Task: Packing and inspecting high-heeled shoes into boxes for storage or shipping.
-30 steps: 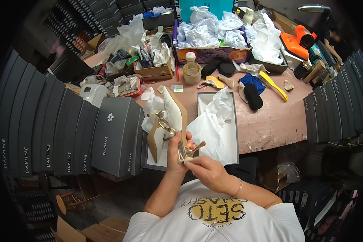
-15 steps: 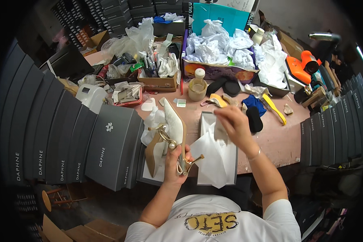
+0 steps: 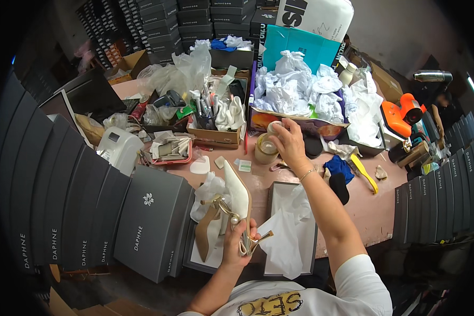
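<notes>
My left hand (image 3: pixel 238 243) grips a white and gold high-heeled shoe (image 3: pixel 239 189) by its rear part, toe pointing away from me; a pearl sits on its gold strap. Close beside it is a second shoe (image 3: pixel 207 234), its tan sole showing, above an open grey box; I cannot tell whether my hand holds it too. My right hand (image 3: pixel 288 141) reaches over the table, fingers closed around the pale cap (image 3: pixel 274 126) of a glass jar (image 3: pixel 266 151). Whether the cap is off the jar is unclear. White tissue paper (image 3: pixel 287 237) spills from another shoe box (image 3: pixel 313 253) in front of me.
Grey shoe boxes (image 3: pixel 151 221) stand stacked at the left, others (image 3: pixel 432 184) at the right. A purple carton (image 3: pixel 300 122) of crumpled paper stands at the back, left of an orange tool (image 3: pixel 403 117). A yellow-handled brush (image 3: pixel 364 174) and blue cloth (image 3: pixel 339 169) lie on the pink table (image 3: pixel 361 210).
My right hand has moved away from me, from above the tissue-lined box to the jar's cap. My left hand still grips the shoe. The view has tilted upward.
</notes>
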Demonstrator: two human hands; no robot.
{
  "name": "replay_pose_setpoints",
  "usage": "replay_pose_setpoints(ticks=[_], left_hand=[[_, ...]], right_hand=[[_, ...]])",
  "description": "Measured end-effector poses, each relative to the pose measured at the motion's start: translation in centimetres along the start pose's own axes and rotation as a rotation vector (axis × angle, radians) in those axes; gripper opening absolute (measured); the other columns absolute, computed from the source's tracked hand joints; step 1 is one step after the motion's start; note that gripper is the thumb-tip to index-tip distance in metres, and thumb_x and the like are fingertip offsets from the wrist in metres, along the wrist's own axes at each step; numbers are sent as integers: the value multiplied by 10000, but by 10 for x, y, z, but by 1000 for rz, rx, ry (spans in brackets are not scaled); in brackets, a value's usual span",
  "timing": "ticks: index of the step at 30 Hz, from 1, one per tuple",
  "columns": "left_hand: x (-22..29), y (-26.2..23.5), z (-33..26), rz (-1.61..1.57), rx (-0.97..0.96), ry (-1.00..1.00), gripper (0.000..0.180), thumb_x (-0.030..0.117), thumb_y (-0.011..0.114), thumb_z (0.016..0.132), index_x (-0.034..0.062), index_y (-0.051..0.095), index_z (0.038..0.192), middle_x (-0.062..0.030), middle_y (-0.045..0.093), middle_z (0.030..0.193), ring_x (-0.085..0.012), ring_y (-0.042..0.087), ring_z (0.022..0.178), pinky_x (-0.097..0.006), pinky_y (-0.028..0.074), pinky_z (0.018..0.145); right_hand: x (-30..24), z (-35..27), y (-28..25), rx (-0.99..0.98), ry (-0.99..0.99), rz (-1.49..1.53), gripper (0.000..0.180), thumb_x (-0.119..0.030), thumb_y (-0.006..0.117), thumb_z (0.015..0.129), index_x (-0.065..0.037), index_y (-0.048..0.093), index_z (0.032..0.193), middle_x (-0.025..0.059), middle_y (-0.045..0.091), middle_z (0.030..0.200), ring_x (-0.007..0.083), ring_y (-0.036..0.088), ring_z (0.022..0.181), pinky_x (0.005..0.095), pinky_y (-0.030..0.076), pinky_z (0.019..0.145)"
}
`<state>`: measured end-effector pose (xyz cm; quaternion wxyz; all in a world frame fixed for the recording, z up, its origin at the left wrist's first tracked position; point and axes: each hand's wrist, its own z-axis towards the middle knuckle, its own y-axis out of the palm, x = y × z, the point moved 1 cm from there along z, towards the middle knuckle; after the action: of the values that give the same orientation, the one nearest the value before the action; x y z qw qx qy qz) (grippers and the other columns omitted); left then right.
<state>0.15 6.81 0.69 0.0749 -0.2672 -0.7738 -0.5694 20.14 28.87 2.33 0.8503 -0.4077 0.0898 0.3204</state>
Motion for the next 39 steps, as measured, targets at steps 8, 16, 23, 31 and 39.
replay_pose_setpoints(ticks=[8,16,23,31,39], left_hand=[[12,2,11,-27,-11,11,264,274,602,923,38,588,1039,-84,607,920,-145,557,692,-301,495,664],[16,9,13,-84,-65,-2,341,355,593,931,45,579,1073,-92,617,935,-149,554,705,-301,487,671],[21,11,1,-44,-102,-19,295,310,611,925,79,556,1100,-81,601,918,-143,558,717,-304,495,674],[22,10,-13,3,-3,46,236,269,612,928,91,555,1073,-61,600,850,-127,570,667,-300,514,633],[0,8,-33,18,-40,-145,441,449,516,948,15,594,953,-38,557,655,-149,583,653,-232,487,545]], right_hand=[[26,-17,0,286,233,143,394,-67,731,767,-19,528,1102,154,571,1053,278,583,961,345,466,849],[39,-37,-35,567,406,295,371,-105,716,837,7,505,1120,83,570,1018,170,564,946,302,472,837],[4,-12,10,6,128,94,339,-129,686,810,-71,597,1133,167,566,1042,353,590,915,401,489,792],[-138,-86,-107,-363,-10,555,177,-75,646,845,-5,686,1004,115,661,892,233,636,795,309,502,734],[-219,-182,-122,-193,-127,340,343,-27,695,743,-59,665,1082,46,608,857,180,614,673,295,515,545]])
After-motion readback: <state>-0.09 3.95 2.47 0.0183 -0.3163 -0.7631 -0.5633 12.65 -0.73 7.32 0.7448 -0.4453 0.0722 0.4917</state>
